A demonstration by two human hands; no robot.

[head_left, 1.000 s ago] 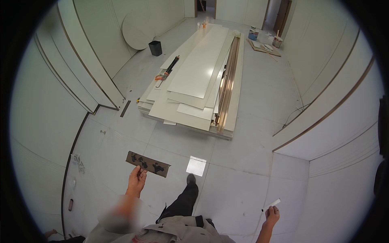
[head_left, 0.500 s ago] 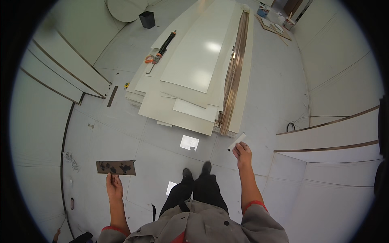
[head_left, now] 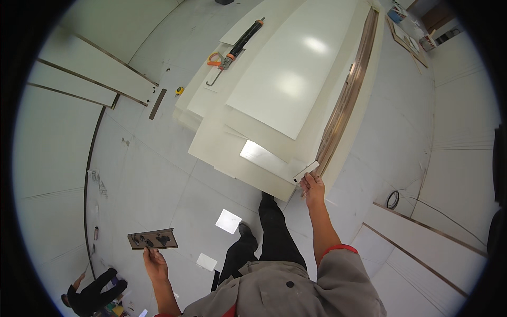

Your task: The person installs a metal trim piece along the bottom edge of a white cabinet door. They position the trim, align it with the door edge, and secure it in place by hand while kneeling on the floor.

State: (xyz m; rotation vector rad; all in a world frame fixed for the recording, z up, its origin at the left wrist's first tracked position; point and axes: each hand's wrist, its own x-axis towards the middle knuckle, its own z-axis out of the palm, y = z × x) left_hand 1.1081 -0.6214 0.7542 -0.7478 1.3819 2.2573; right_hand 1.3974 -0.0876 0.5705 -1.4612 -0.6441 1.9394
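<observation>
My left hand (head_left: 155, 264) grips the lower edge of a short brown trim strip (head_left: 153, 240), its upward face dotted with black blobs that look like adhesive. The strip is held away from my body at the lower left, over the floor. My right hand (head_left: 312, 187) is closed on a small flat white strip (head_left: 306, 170) with a dark spot at its left end; its exact kind I cannot tell. That hand is over the near corner of a stack of pale panels (head_left: 211, 148), by the ends of a bundle of long brown trim strips (head_left: 348, 100).
On the stack lies an orange-and-black caulking gun (head_left: 237, 47). A yellow tape measure (head_left: 179, 91) and a brown strip (head_left: 158, 104) rest on the floor to its left. Another person (head_left: 95, 293) bends down at lower left. A black cable (head_left: 393, 199) coils at right.
I have stepped closer to the panel stack. My right hand has moved from above the floor to the stack's near corner. The left hand still holds the brown strip, now slightly lower.
</observation>
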